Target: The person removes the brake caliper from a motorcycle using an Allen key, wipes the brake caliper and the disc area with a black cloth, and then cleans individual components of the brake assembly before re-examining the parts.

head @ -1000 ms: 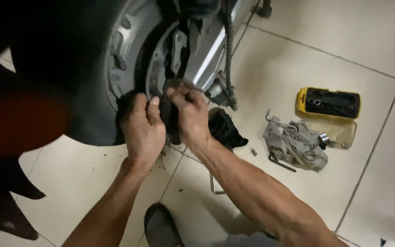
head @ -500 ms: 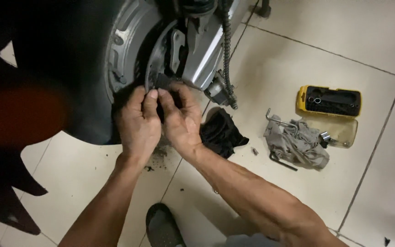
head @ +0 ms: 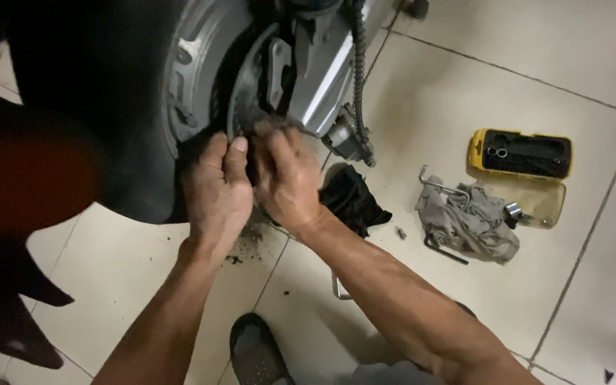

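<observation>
A scooter wheel with a black tyre (head: 119,85) and grey alloy rim (head: 197,53) fills the upper left. Its brake disc (head: 240,100) and silver fork leg (head: 326,68) sit beside the rim. My left hand (head: 215,189) and my right hand (head: 286,175) are pressed together at the bottom of the disc. Both have their fingers closed on a small dark part (head: 251,142) there. The hands hide most of that part, so I cannot tell what it is.
A black rag (head: 354,199) lies on the tiled floor just right of my right wrist. Farther right are a grey cloth (head: 472,221) with hex keys and a yellow tool case (head: 518,153). My shoe (head: 254,353) is at the bottom.
Both hands have moved up along the wheel, from below the disc to its lower edge, staying closed together. The view has shifted closer to the wheel.
</observation>
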